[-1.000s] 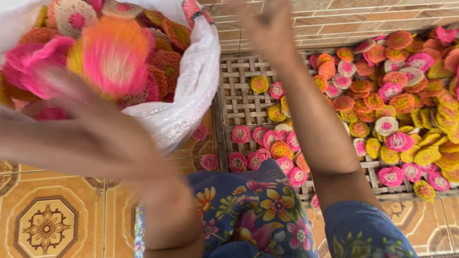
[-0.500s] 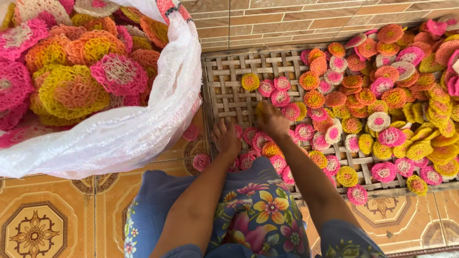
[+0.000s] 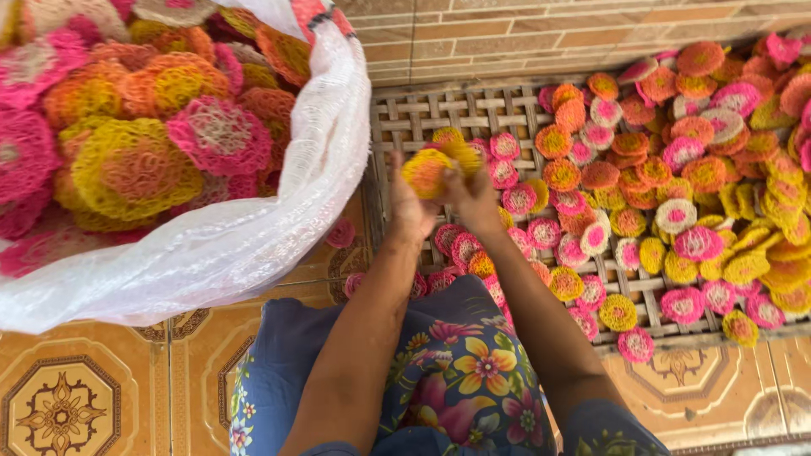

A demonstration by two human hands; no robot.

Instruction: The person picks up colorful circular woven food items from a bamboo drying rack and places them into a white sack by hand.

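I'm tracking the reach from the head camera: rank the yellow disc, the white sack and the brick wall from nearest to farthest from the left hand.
1. Yellow disc: held at the left hand's fingertips, above the woven rack.
2. White sack: just to its left, full of discs.
3. Brick wall: beyond the rack, at the top.

Head-worn view, steeply downward, close.

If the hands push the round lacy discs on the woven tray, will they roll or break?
The discs lie flat on the woven tray, so they would probably slide rather than roll. Their open, net-like lace looks thin and likely brittle, so a hard push may crack them. Both hands, left hand and right hand, lift a small stack of yellow discs, so they seem light.
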